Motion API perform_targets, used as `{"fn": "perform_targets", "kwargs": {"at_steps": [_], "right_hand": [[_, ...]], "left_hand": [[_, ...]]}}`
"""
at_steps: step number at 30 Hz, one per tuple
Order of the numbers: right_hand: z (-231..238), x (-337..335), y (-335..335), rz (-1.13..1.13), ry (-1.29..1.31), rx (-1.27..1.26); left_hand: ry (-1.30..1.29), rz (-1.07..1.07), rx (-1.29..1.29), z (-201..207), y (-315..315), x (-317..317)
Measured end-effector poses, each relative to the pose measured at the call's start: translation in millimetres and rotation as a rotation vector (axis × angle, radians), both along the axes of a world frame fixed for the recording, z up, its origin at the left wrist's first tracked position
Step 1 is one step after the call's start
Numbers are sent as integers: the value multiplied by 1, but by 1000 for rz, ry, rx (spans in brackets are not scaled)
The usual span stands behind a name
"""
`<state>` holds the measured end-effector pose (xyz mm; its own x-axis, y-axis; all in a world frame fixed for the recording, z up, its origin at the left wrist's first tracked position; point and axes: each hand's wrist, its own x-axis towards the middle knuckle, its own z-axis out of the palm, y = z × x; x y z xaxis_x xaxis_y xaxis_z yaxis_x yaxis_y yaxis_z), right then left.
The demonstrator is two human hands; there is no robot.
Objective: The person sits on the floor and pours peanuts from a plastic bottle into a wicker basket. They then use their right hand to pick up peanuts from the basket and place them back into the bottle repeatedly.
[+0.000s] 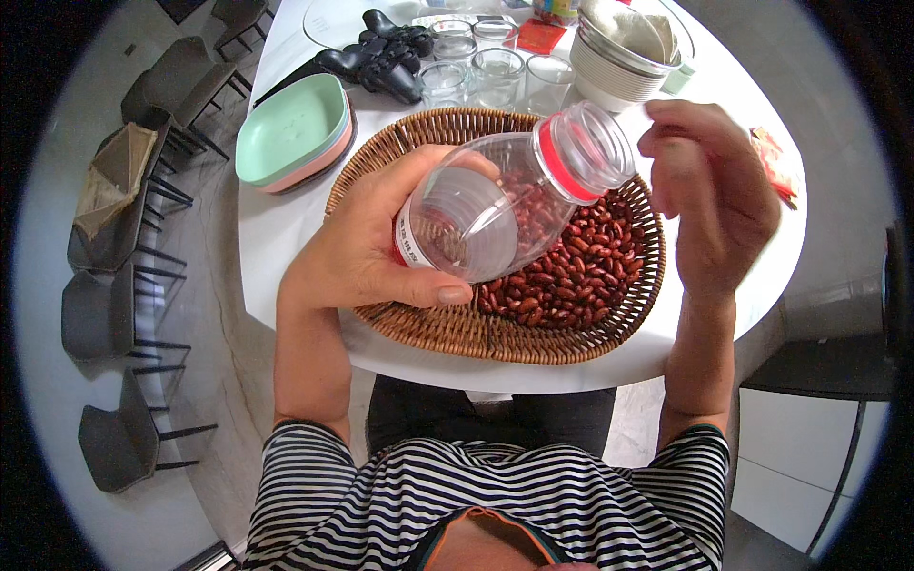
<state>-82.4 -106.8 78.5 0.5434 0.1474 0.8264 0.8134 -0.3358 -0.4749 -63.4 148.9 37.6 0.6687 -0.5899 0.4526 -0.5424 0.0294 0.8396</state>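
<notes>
My left hand [367, 243] is wrapped round a clear plastic bottle [466, 214], which tilts with its wide, uncapped mouth toward the upper right. A red ring [564, 162] circles its neck. No contents show inside; the red seen through its wall matches what lies behind. Just right of the mouth, apart from it, is my right hand [714, 195], fingers curled and bunched. Whatever they may hold is hidden. Below the bottle sits an oval wicker basket [428, 333], with red kidney beans [557, 285] spread over its right part. The bottle and left hand cover much of its left side.
Nested green and pink plastic bowls [295, 133] stand at the table's left. Behind the basket are black game controllers [386, 57], several glass cups [495, 76] and stacked white bowls [619, 71]. A red packet [776, 167] lies near the right edge. Grey chairs [100, 314] line the left.
</notes>
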Motion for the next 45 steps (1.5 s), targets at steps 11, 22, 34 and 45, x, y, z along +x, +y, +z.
{"fn": "perform_targets", "kwargs": {"at_steps": [11, 22, 34, 45], "right_hand": [[4, -15, 9, 3, -82, -108], [-20, -2, -1, 147, 333, -952], [1, -3, 0, 120, -15, -235], [8, -14, 6, 304, -240, -17]], "left_hand": [[71, -9, 80, 6, -4, -1], [142, -54, 83, 9, 4, -3], [136, -51, 75, 11, 4, -7], [88, 2, 123, 10, -5, -7]]}}
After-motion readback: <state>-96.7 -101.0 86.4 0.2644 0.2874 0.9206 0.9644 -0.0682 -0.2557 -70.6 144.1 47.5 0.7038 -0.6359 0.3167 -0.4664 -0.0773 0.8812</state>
